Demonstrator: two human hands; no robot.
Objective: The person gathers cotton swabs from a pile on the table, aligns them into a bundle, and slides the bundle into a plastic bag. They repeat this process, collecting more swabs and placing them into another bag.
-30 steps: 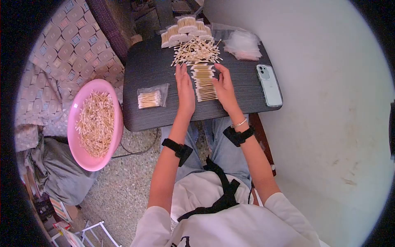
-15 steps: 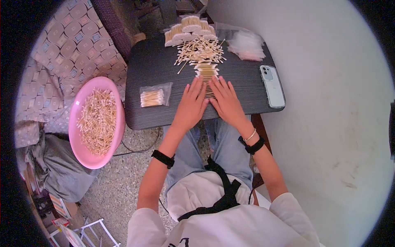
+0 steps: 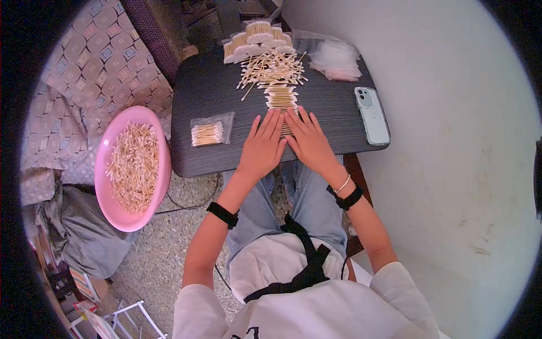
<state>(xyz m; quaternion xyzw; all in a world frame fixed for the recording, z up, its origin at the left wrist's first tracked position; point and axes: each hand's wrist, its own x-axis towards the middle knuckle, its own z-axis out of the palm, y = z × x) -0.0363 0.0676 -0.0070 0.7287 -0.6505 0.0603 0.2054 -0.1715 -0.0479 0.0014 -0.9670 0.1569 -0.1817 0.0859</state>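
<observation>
A row of cotton swabs (image 3: 281, 96) lies side by side on the dark table (image 3: 333, 121). My left hand (image 3: 262, 147) rests flat over the row's left side, fingers stretched out. Opposite it, my right hand (image 3: 309, 141) covers the right side, its fingers also spread. The fingertips nearly meet at the middle, and the swabs beneath are partly hidden. Just beyond the row is a loose heap of swabs (image 3: 274, 68), with bundled swabs (image 3: 258, 33) stacked behind it.
A bag of swabs (image 3: 207, 134) lies on the table's left. Clear plastic bags (image 3: 336, 59) are at the back right, above a phone (image 3: 372, 116). A pink basin (image 3: 103, 195) holding many swabs stands left of the table. A wall (image 3: 451, 141) rises at the right.
Both hands have shifted slightly toward the near edge along the row, and more of the swabs' far part now shows. The view has moved a little.
</observation>
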